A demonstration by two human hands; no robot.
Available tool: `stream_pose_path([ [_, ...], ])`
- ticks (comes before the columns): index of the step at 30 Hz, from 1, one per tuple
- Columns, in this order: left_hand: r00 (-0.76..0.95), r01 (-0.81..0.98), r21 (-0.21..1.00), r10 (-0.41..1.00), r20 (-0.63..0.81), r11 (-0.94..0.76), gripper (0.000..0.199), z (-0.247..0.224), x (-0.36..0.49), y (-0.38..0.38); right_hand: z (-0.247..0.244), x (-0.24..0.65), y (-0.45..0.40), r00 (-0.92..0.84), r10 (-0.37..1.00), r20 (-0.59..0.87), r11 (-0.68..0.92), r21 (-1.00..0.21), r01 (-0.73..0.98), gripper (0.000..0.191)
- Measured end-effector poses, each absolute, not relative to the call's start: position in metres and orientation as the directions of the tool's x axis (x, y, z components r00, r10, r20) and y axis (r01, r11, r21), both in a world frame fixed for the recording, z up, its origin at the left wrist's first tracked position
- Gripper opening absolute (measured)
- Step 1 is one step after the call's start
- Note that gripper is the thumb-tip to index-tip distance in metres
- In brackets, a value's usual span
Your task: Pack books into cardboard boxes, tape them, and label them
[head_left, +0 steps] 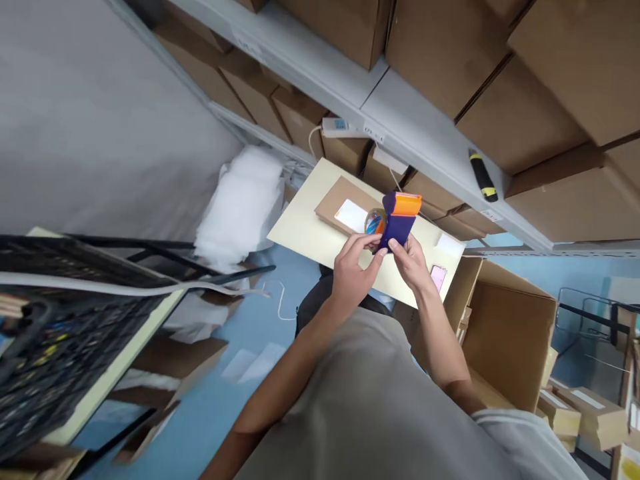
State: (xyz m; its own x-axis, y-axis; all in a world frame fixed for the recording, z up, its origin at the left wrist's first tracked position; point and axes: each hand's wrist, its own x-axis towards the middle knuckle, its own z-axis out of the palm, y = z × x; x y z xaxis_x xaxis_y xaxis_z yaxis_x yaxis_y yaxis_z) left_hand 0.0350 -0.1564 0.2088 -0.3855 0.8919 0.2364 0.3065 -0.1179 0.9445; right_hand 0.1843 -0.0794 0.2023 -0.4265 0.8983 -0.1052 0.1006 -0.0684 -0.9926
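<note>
In front of my body I hold a purple and orange tape dispenser [403, 223] over a cream tabletop [305, 227]. My right hand [411, 261] is closed round its lower right part, the thumb lying on the purple face. From the left, my left hand [354, 267] pinches the dispenser's lower edge. A roll of clear tape [374, 221] shows at its left side, partly hidden by my fingers. Behind them a flat cardboard box [334, 200] with a white label [351, 215] lies on the tabletop.
A phone [439, 276] lies near the tabletop's right end. Above, a grey shelf [415, 110] bears cartons and a black-yellow utility knife [483, 176]. A large open carton [510, 327] stands right; white packing foam [243, 200] and a black mesh rack [65, 340] are left.
</note>
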Motion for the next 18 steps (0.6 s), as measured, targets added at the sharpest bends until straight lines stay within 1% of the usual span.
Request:
stream_pose_path([
  [3, -0.418, 0.352, 0.934, 0.883, 0.215, -0.061, 0.021, 0.203, 0.051, -0.177, 0.19, 0.189, -0.113, -0.396, 0.903, -0.164, -0.162, -0.986, 0.039, 0.074],
  [7, -0.385, 0.343, 0.939, 0.91, 0.157, -0.017, 0.022, 0.202, 0.059, -0.198, 0.189, 0.202, -0.129, -0.411, 0.899, -0.154, -0.174, -0.985, -0.012, 0.073],
  [11, -0.305, 0.333, 0.942, 0.939, 0.157, -0.049, 0.021, 0.206, 0.061, -0.213, 0.194, 0.215, -0.136, -0.446, 0.88, -0.162, -0.161, -0.986, 0.041, 0.07],
  [14, -0.3, 0.341, 0.938, 0.938, 0.175, -0.066, 0.022, 0.207, 0.06, -0.221, 0.192, 0.218, -0.14, -0.45, 0.875, -0.178, -0.149, -0.984, 0.1, 0.069],
  [18, -0.288, 0.342, 0.933, 0.934, 0.213, -0.107, 0.017, 0.207, 0.058, -0.226, 0.189, 0.218, -0.15, -0.433, 0.886, -0.167, -0.14, -0.986, 0.094, 0.071],
])
